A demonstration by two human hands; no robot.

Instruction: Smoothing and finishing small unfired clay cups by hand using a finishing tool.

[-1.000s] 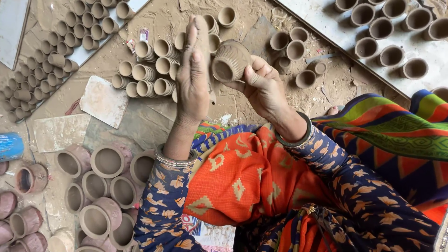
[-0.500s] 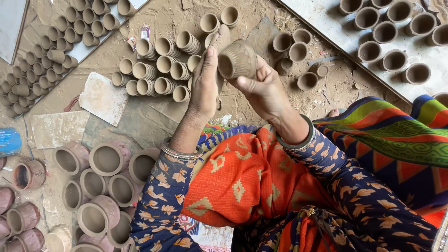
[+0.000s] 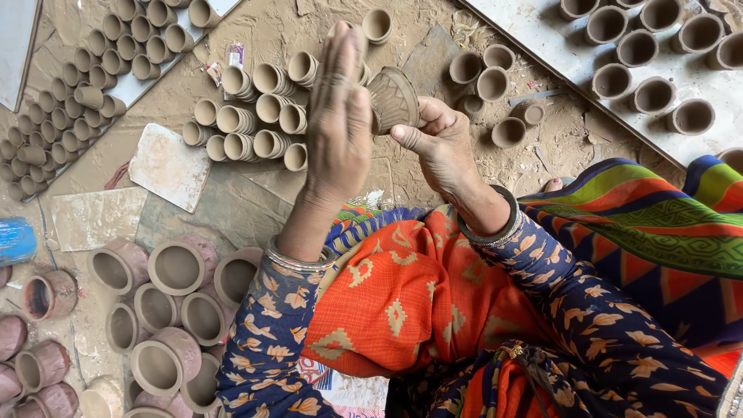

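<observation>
Clay cup [image 3: 393,97] sits pinched in your right hand [image 3: 443,147], held sideways so its base faces your left hand [image 3: 338,124], which is flat w/ fingers together against it (stacked cups [image 3: 255,116] lie just beyond).

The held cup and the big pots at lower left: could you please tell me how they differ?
The held cup is small and lies tilted in the right hand; the big pots are wider and rest on the ground. The cup's underside faces the camera with swirl marks; the pots show open mouths. Both are bare clay.
</observation>
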